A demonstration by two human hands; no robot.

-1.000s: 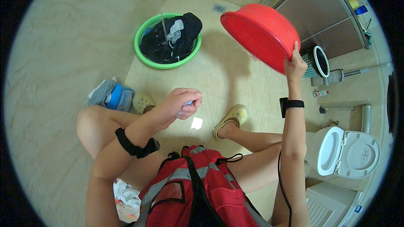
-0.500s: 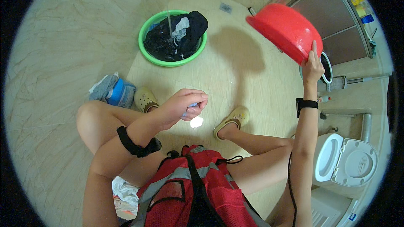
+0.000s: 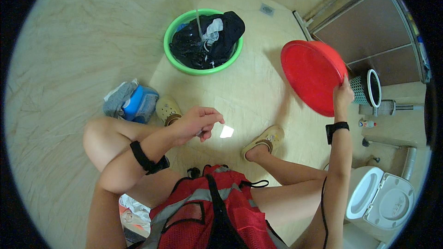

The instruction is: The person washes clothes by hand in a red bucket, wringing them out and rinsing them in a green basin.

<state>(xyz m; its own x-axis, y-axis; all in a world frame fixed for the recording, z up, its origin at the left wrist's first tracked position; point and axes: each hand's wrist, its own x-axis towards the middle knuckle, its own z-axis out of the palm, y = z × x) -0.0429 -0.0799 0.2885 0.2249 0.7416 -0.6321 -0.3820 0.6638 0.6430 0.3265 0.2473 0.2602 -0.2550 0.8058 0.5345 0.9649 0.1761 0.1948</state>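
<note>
My right hand (image 3: 343, 95) grips the rim of a red plastic basin (image 3: 311, 76) at the right. The basin is tilted, its hollow inside turned toward me. My left hand (image 3: 196, 123) hangs over the floor in front of my left knee, its fingers curled. A small pale bit shows at its palm; what it is I cannot make out. Ahead, a green basin (image 3: 168, 55) stands on the floor, holding dark wet clothes (image 3: 227, 30) and a light grey cloth (image 3: 213, 31). A thin stream of water (image 3: 197, 14) falls into it.
Beside my left foot are a blue packet (image 3: 140, 103) and a grey cloth (image 3: 115, 104). A floor drain (image 3: 267, 9) lies at the far wall. To the right stand a white-rimmed basket (image 3: 361, 88), a small bottle (image 3: 368, 123) and a toilet (image 3: 365, 192). White cloth (image 3: 135, 212) lies behind my left leg.
The red basin has come down and nearer, turning from its outside to its inside facing me. My left hand's fingers have loosened somewhat, and the hand sits slightly lower in view.
</note>
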